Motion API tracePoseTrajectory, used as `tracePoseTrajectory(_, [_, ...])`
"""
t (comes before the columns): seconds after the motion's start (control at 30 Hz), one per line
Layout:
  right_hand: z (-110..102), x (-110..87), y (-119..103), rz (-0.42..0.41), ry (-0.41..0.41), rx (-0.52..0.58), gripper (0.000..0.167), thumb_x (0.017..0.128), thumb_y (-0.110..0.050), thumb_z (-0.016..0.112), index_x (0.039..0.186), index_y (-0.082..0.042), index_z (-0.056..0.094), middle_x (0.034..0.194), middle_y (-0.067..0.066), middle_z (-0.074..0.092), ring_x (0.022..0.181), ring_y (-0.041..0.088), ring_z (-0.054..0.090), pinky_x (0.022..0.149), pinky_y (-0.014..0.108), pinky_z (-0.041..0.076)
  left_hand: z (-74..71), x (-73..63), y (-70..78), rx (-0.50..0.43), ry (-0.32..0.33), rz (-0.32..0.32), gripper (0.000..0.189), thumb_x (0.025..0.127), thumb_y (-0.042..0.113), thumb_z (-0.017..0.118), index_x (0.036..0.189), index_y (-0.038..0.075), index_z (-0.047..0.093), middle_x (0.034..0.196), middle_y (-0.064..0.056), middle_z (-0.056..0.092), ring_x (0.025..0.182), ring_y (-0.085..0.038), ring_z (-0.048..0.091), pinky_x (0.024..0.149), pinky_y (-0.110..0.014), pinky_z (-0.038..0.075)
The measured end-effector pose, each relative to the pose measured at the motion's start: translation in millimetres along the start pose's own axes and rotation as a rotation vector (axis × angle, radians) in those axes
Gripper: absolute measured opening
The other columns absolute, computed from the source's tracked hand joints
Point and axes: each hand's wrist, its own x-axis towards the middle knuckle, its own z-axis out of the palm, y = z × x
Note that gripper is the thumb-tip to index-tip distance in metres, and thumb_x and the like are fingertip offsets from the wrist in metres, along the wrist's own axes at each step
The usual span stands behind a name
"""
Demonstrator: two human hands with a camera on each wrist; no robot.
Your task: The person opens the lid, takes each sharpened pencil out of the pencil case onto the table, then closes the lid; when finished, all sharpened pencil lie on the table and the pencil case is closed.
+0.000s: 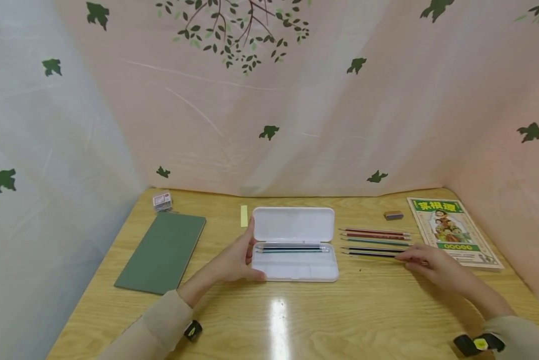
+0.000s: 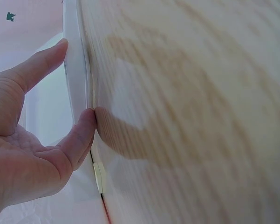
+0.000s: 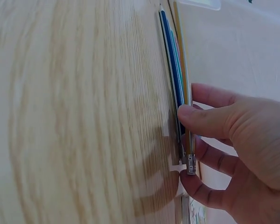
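A white pencil case (image 1: 282, 271) lies with its lid (image 1: 294, 225) raised, holding two pencils (image 1: 292, 249). My left hand (image 1: 235, 257) grips its left end, thumb at the front corner and fingers along the side by the lid. The left wrist view shows this hand (image 2: 37, 140) at the case's white edge (image 2: 75, 70). To the right, my right hand (image 1: 438, 270) pinches a yellow pencil (image 3: 184, 70) near its metal-banded end, between thumb and fingers. Beside that pencil, several others (image 1: 375, 235) lie in a row, points to the left.
A green notebook (image 1: 163, 252) lies at the left, with a small box (image 1: 162, 201) behind it. A yellow strip (image 1: 244, 216) is behind the case. An eraser (image 1: 393, 215) and an illustrated book (image 1: 449, 230) lie at the right. A patterned cloth (image 1: 269, 165) hangs behind the table.
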Motion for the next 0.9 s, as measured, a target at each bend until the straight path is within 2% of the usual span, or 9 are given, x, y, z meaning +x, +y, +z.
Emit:
tracePoseTrajectory(0.23, [3.5, 4.6, -0.6, -0.027, 0.007, -0.069, 0.036, 0.076, 0.012, 0.079, 0.104, -0.011, 0.077, 0.096, -0.003, 0.069, 0.082, 0.003, 0.06, 0.06, 0.022, 0.048, -0.2, -2.3, 0.3, -0.014, 0.003, 0.004, 0.142, 0.072, 0.015, 0.094, 0.16, 0.01, -0.017, 0.123, -0.016, 0.051, 0.097, -0.024, 0.056, 0.087, -0.035, 0.051])
tracePoseTrajectory(0.5, [8.1, 6.5, 2.6, -0.065, 0.037, -0.134, 0.038, 0.072, 0.012, 0.082, 0.101, -0.013, 0.077, 0.094, -0.004, 0.069, 0.081, 0.005, 0.062, 0.061, 0.022, 0.049, 0.5, -1.7, 0.0, -0.005, 0.01, 0.014, 0.141, 0.073, 0.015, 0.094, 0.16, 0.009, -0.017, 0.122, -0.016, 0.051, 0.095, -0.024, 0.055, 0.086, -0.035, 0.05])
tracePoseTrajectory(0.73, [9.1, 7.2, 0.4, -0.052, 0.043, -0.157, 0.038, 0.073, 0.01, 0.083, 0.1, -0.016, 0.078, 0.095, -0.006, 0.07, 0.082, 0.006, 0.063, 0.063, 0.021, 0.051, 0.2, -1.9, 0.0, -0.022, -0.001, 0.006, 0.142, 0.073, 0.014, 0.094, 0.16, 0.011, -0.018, 0.123, -0.015, 0.052, 0.098, -0.023, 0.056, 0.089, -0.034, 0.051])
tracePoseTrajectory(0.9, [8.1, 8.1, -2.4, -0.031, 0.034, -0.151, 0.036, 0.073, 0.009, 0.083, 0.1, -0.015, 0.078, 0.095, -0.005, 0.07, 0.083, 0.006, 0.063, 0.063, 0.023, 0.052, -0.6, -1.5, 0.6, 0.002, -0.005, 0.0, 0.143, 0.072, 0.016, 0.094, 0.16, 0.011, -0.019, 0.123, -0.013, 0.051, 0.095, -0.021, 0.054, 0.085, -0.03, 0.05])
